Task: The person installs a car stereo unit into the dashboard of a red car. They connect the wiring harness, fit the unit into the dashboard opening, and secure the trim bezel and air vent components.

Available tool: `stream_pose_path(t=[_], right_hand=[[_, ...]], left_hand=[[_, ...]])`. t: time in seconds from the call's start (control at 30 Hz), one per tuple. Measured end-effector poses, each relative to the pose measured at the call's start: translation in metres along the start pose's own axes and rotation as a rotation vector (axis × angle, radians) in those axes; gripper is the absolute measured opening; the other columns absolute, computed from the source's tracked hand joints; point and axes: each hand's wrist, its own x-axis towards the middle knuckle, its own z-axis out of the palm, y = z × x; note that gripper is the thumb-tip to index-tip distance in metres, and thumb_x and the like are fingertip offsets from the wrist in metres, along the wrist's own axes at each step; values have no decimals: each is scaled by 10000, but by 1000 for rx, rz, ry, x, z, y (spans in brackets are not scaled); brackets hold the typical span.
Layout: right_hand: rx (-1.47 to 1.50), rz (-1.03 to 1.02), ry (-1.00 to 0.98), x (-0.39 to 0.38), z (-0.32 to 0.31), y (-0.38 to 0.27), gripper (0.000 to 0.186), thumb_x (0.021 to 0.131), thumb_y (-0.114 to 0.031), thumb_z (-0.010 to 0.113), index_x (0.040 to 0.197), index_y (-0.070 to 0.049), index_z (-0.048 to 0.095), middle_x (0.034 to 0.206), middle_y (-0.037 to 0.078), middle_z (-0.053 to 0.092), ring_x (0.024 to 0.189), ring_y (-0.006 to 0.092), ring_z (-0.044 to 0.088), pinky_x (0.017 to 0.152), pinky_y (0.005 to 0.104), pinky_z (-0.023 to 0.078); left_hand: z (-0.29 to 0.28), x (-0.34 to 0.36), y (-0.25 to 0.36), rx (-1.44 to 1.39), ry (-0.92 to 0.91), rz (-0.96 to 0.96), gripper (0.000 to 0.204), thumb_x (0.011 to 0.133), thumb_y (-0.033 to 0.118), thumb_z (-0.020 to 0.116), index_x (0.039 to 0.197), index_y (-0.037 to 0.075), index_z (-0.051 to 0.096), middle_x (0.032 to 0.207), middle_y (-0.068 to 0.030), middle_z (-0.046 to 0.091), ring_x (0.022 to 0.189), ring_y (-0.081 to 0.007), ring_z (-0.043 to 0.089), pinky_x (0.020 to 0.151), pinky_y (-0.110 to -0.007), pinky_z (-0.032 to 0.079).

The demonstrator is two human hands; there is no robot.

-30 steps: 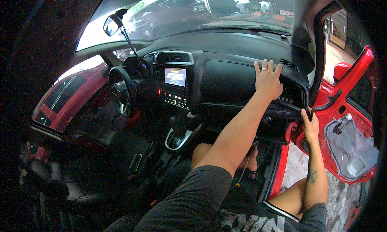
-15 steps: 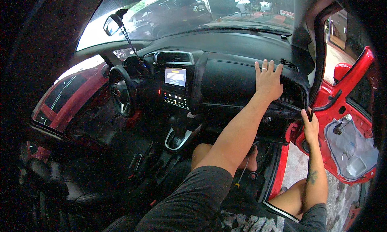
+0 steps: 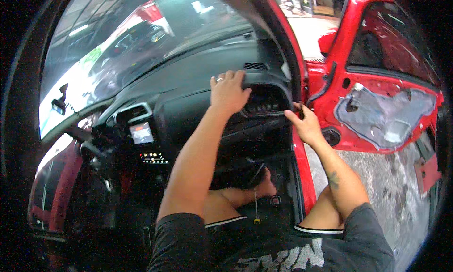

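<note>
My left hand (image 3: 229,90) rests spread on the upper passenger-side dashboard panel (image 3: 184,102), just left of a recessed opening (image 3: 264,99) whose inside is dark and hard to make out. My right hand (image 3: 304,125) grips the panel's right end at the door opening, thumb on the near face and some fingertips hidden behind it. A small air vent (image 3: 255,65) sits above the opening. A screwdriver with a yellow handle (image 3: 256,220) lies in the footwell by my bare foot (image 3: 268,184).
The red door (image 3: 358,73) stands open at right, trim removed and grey sheeting (image 3: 382,116) exposed. To the left are the lit centre screen (image 3: 141,132), control panel (image 3: 153,157) and dim steering wheel (image 3: 92,154). The windshield (image 3: 141,31) spans the top; the sill (image 3: 304,187) edges the footwell.
My view has swung right and tilted, bringing more of the open door into sight. Both hands stay on the same places on the dashboard panel.
</note>
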Motion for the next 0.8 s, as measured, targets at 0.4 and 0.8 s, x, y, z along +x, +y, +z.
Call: stream_pose_path(t=[0.4, 0.8], right_hand=[[-31, 17, -60, 9, -17, -11, 662, 881, -591, 700, 1174, -2, 632, 1160, 255, 693, 1053, 400, 691, 931, 472, 525], [-381, -328, 74, 21, -23, -28, 671, 813, -414, 788, 1361, -65, 622, 937, 111, 639, 717, 329, 685, 619, 433, 560]], left_hand=[[-9, 20, -5, -20, -149, 125, 534, 904, 226, 711, 1400, 97, 563, 1282, -187, 650, 1147, -404, 637, 1012, -486, 503], [7, 76, 15, -109, -356, 448, 941, 801, 291, 821, 1598, 156, 340, 1626, -257, 306, 1507, -480, 264, 1236, -538, 247]])
